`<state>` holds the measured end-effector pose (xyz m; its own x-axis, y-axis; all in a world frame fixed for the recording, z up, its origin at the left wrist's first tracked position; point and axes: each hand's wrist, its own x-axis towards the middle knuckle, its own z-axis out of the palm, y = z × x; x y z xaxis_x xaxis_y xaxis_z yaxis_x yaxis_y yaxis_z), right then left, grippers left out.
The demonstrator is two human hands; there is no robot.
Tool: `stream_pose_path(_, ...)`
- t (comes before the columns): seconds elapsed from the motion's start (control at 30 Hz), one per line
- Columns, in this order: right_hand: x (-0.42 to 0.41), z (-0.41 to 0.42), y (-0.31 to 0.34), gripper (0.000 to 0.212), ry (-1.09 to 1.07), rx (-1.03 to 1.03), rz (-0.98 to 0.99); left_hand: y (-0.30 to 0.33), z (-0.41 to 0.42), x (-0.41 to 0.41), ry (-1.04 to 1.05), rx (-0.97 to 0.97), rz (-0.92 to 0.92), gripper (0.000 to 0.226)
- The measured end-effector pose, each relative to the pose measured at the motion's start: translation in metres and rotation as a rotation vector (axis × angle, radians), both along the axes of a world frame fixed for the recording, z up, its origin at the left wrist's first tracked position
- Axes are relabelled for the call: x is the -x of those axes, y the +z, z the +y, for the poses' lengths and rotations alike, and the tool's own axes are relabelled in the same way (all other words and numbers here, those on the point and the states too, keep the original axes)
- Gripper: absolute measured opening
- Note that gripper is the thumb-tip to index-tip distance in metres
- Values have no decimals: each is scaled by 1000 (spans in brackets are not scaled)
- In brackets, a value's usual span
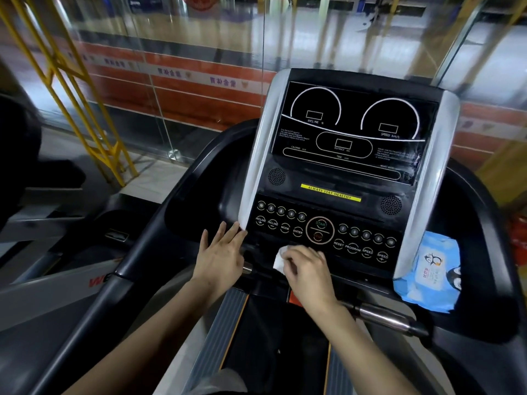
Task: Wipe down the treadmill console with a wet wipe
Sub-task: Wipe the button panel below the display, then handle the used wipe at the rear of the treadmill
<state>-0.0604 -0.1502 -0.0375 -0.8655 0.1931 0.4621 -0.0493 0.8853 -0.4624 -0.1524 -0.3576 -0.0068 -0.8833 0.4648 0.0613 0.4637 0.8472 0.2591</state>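
Note:
The treadmill console [342,172] stands in front of me, black with silver side rails, a dial display above and a button panel below. My right hand [306,270] grips a crumpled white wet wipe [281,259] and holds it against the console's lower front edge, just under the START/STOP button. My left hand [221,252] lies flat with straight fingers at the bottom of the left silver rail, its fingertips touching the rail's lower end. Most of the wipe is hidden under my right fingers.
A blue pack of wet wipes [430,276] lies in the right side tray. A chrome handlebar [385,316] runs below the console. The running belt [273,352] is under my arms. Glass panels and yellow frames [71,89] stand behind and to the left.

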Motion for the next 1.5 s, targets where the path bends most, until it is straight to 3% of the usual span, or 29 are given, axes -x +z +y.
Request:
stream_pose_path(0.13,-30,-6,-13,16,-115,90,65,2,-5,-8,-25,-28,24,59)
stream_pose_path(0.43,-41,-97,17,11,82,198,98,18,-89,-80,83,-63,38,60)
stream_pose_path(0.5,-47,-137,21,11,166,227,102,26,-128,-109,157,-32,25,60)
stream_pose_path(0.57,-55,-182,23,10,249,281,82,35,-169,-141,225,-30,22,78)
stream_pose_path(0.7,-87,-283,26,12,413,347,-22,28,-270,-210,410,7,68,61)
stream_pose_path(1.0,-178,-500,42,24,866,336,-5,31,-446,-378,861,12,13,68)
stream_pose_path(1.3,-246,-639,19,24,1312,346,-193,10,-525,-514,1380,52,-58,59)
stream_pose_path(1.5,-309,-687,-9,20,1540,249,-301,-15,-531,-593,1563,111,-112,58)
